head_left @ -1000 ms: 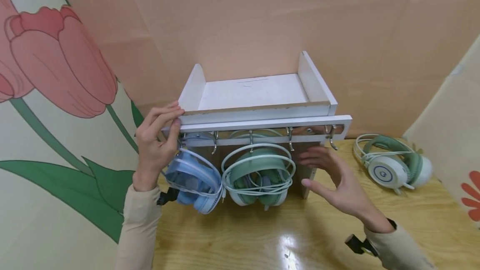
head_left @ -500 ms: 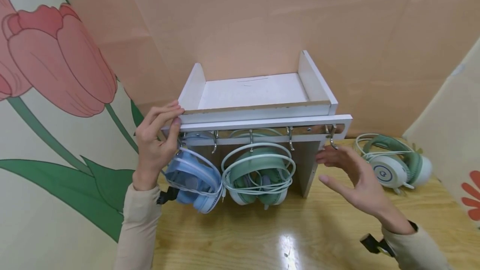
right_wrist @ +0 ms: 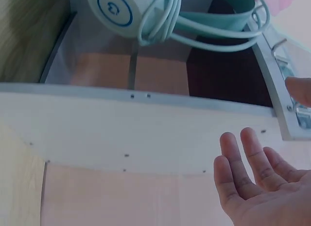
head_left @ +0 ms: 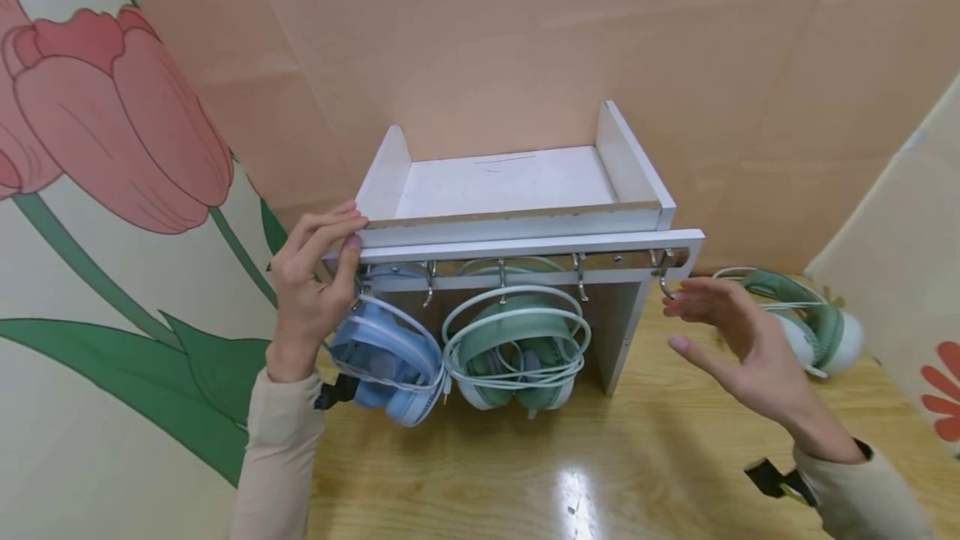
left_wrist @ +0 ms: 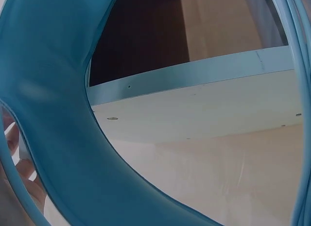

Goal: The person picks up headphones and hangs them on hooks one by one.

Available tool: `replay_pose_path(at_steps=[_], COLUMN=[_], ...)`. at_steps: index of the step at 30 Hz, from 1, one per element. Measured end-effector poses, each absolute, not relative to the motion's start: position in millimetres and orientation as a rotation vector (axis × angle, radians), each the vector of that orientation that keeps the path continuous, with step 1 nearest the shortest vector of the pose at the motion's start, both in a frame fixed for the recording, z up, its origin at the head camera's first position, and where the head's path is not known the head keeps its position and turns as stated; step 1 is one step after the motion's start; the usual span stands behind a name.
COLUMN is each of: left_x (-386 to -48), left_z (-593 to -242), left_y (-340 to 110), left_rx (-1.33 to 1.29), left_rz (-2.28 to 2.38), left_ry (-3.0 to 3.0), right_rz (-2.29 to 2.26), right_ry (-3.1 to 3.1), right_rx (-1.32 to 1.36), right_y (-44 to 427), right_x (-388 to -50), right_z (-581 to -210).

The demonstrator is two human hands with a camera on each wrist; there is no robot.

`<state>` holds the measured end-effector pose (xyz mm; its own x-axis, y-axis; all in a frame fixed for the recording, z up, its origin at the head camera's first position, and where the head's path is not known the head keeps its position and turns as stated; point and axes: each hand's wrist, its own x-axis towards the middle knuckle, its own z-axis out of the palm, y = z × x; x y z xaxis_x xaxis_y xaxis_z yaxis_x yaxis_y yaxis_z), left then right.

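A white shelf rack (head_left: 517, 233) stands against the back wall, with a row of metal hooks along its front. My left hand (head_left: 311, 294) holds its left front corner, fingertips over the top edge and thumb at the front. Blue headphones (head_left: 390, 357) hang just below that hand, and their headband (left_wrist: 53, 104) fills much of the left wrist view. Green headphones (head_left: 517, 340) hang from the middle hook, cable looped around them. Open and holding nothing, my right hand (head_left: 750, 348) hovers by the rightmost hook (head_left: 664, 273), partly covering a second green pair (head_left: 828, 332) on the table.
The wooden table (head_left: 480, 482) runs under the rack and towards me. A wall painted with tulips (head_left: 127, 115) closes off the left; another wall (head_left: 918, 273) stands at the right. The rack's side panel (right_wrist: 146, 129) reaches down to the table.
My right hand has moved right, away from the hanging green headphones and past the rack's right side, towards the pair on the table. The left hand has stayed at the rack's corner.
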<state>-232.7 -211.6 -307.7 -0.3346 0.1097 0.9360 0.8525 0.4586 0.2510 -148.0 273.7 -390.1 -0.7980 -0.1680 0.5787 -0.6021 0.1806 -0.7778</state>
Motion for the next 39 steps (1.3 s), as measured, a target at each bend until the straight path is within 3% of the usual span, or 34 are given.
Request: replay_pose_path(at_steps=[15, 39], left_x=[-229.5, -228.9], left_z=[-307.1, -305.1], left_y=[-211.5, -212.1], left_rx=[-0.823, -0.837], left_rz=[-0.986, -0.994], left_ry=[-1.75, -1.783], right_rz=[1.354, 1.25], right_ry=[-2.273, -2.462], right_rx=[0.564, 0.28], right_y=[305.2, 345.0], right_x=[-157.5, -181.5], right_z=[-381.8, -378.7])
